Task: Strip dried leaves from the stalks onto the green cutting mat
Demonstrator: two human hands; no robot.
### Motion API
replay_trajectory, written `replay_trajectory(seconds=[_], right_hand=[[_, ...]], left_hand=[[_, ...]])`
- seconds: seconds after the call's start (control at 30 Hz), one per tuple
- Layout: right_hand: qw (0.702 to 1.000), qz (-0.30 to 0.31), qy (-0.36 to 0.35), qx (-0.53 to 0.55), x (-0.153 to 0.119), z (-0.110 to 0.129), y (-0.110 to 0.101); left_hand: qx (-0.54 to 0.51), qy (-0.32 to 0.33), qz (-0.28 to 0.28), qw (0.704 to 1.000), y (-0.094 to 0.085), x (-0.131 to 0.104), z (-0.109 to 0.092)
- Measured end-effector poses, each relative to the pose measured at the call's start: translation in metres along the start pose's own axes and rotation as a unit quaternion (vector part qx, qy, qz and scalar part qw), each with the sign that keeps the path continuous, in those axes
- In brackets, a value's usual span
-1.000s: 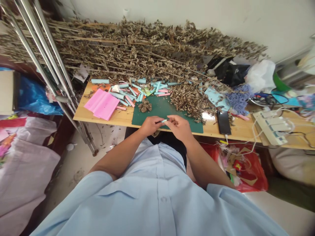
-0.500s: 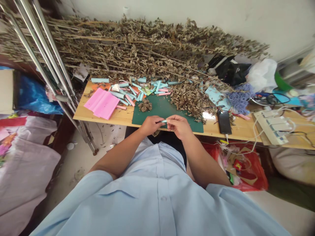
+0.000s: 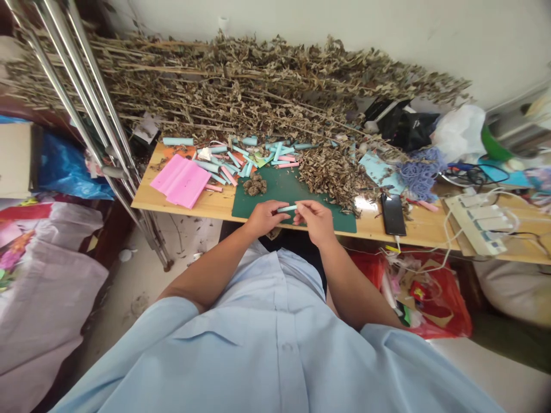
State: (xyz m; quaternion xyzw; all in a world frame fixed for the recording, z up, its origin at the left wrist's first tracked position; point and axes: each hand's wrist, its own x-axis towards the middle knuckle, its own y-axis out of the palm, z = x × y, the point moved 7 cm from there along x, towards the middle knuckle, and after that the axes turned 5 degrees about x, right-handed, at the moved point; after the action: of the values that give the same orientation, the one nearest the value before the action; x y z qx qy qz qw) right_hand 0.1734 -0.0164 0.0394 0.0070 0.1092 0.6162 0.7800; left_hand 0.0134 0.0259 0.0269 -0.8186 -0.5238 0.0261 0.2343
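A thin light blue paper roll (image 3: pixel 286 209) lies level between my hands, over the front edge of the green mat (image 3: pixel 284 182). My left hand (image 3: pixel 264 219) pinches its left end between thumb and fingers. At its right end, my right hand (image 3: pixel 315 220) closes its fingertips on the roll. A brown crumbly clump (image 3: pixel 255 184) rests on the mat beyond my left hand. Dry crushed leaves (image 3: pixel 329 175) are heaped on the mat's right side. Several blue and pink rolls (image 3: pixel 224 163) lie behind the mat, with pink paper sheets (image 3: pixel 181 180) to their left.
Long dried plant stalks (image 3: pixel 241 86) cover the back of the table (image 3: pixel 146 192). To the right are a phone (image 3: pixel 393 215) on a cable, purple string (image 3: pixel 420 172) and a power strip (image 3: pixel 476 221). Metal crutches (image 3: pixel 92 109) lean at the left. A red bag (image 3: pixel 460 315) sits below.
My right hand's fingers have shifted on the roll, and more of the roll shows between my hands. The view has moved slightly.
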Motion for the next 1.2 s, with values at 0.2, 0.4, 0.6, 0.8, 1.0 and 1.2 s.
replay_trajectory(seconds=[0.2,0.4,0.6,0.8,1.0,1.2], right_hand=[[0.991,-0.036,0.078,0.104,0.009,-0.021,-0.013],[0.983,-0.058,0.125,0.121,0.009,-0.033,-0.014],[0.974,-0.041,0.154,0.160,0.008,-0.037,-0.008],[0.975,-0.017,0.151,0.164,0.009,-0.039,-0.009],[0.970,-0.029,0.147,0.190,0.010,-0.039,-0.012],[0.974,-0.082,0.099,0.184,0.010,-0.032,-0.018]], left_hand=[[-0.053,-0.040,-0.039,0.997,0.002,-0.002,0.014],[-0.063,-0.031,-0.053,0.996,-0.002,-0.002,-0.002],[-0.041,0.025,-0.043,0.998,0.000,0.001,-0.040],[-0.031,0.060,-0.043,0.997,0.003,0.002,-0.048],[-0.025,0.050,-0.047,0.997,0.001,0.001,-0.048],[-0.090,-0.025,-0.036,0.995,0.006,-0.005,-0.033]])
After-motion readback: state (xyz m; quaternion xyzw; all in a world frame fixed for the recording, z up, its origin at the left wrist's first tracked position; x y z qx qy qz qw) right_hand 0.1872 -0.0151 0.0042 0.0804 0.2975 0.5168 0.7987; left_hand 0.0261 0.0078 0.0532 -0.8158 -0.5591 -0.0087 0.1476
